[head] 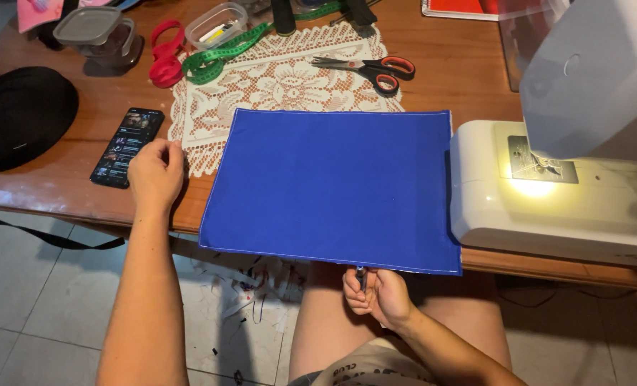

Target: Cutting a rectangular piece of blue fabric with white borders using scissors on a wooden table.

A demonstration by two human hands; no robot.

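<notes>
While right hand [377, 294] grips pen [361, 275] — blue cloth [332, 189] lies flat.

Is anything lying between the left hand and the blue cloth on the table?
Nothing visible. The left hand rests on the table beside the blue cloth; between them only a strip of lace mat lies flat. The phone sits on the hand's far side.

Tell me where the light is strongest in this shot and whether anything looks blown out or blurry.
Head view: brightest at the white sewing machine, whose lamp leaves a washed-out yellow glare on its metal needle plate; the flat blue fabric rectangle is evenly lit and sharp.
</notes>
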